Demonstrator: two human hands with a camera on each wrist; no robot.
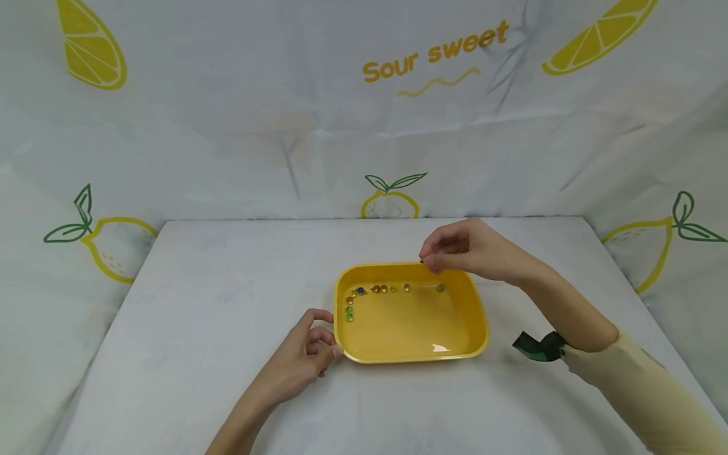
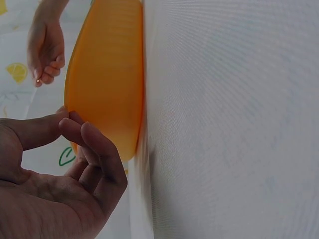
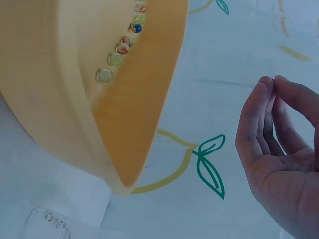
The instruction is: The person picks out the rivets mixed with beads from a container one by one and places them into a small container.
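Observation:
A yellow plastic tray (image 1: 398, 328) lies on the white-covered table. Several glass marbles (image 1: 384, 289) line its far and left sides inside, among them a dark blue marble (image 1: 361, 291) and green ones. My left hand (image 1: 304, 354) holds the tray's left rim between thumb and fingers, also shown by the left wrist view, where the tray wall (image 2: 107, 74) stands beside the fingers. Over the tray's far right rim, my right hand (image 1: 463, 249) pinches a tiny marble between thumb and fingertips, mostly hidden by them. Apart from the rest sits one green marble (image 1: 440, 287) below this hand.
A white cloth backdrop (image 1: 227, 126) printed with lemons and lettering rises behind the table and along both sides. A dark green strip (image 1: 540, 346) hangs from the right sleeve's cuff (image 1: 591, 360). White tabletop (image 1: 239, 272) surrounds the tray.

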